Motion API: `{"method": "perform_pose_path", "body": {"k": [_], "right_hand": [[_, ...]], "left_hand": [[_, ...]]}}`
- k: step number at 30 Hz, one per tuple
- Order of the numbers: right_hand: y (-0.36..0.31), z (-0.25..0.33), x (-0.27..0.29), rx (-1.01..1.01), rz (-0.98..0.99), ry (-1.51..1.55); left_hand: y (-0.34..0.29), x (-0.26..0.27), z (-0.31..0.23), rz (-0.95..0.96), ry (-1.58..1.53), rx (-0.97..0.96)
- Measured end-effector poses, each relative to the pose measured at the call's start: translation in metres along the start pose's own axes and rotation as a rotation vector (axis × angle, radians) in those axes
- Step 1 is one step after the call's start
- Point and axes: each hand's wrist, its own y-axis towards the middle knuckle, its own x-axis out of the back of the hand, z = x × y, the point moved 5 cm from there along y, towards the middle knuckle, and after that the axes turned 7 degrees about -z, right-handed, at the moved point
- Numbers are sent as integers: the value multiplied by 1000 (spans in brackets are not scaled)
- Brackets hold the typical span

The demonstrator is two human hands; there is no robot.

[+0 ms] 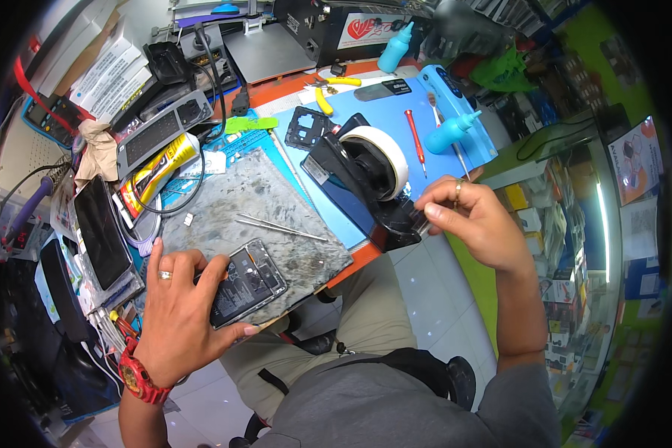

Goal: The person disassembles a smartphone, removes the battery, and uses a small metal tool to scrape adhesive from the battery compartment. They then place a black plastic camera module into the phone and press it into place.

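My left hand (175,295) lies over the left edge of an opened phone (248,284), its thumb along the near edge and its fingers on the far side. The phone's dark battery and inner parts face up, and it rests on a stained grey mat (276,198). My right hand (470,216) pinches at the front end of a black tape dispenser (358,190) that carries a white roll of tape (393,153). A glossy, clear strip, apparently tape, shows at those fingertips. Metal tweezers (280,227) lie on the mat beyond the phone.
A red screwdriver (415,142), a brush (437,112) and blue bottles (455,131) are on the blue mat at the right. Yellow-handled pliers (325,101) and a black phone frame (308,128) lie behind. A dark phone (101,231) and a yellow tube (157,175) crowd the left.
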Motion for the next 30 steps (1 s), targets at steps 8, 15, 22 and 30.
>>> {"method": "perform_pose_path", "body": {"k": [8, 15, 22, 30], "right_hand": [[2, -16, -3, 0, 46, 334], [-17, -31, -7, 73, 22, 517], [-21, -35, -9, 51, -6, 549], [-24, -37, -12, 38, 0, 590]], "left_hand": [[-1, -2, 1, 2, -9, 17], [-1, -5, 1, -11, 19, -3], [-1, -3, 2, 14, -1, 6], [-1, -3, 2, 10, 4, 4]]}}
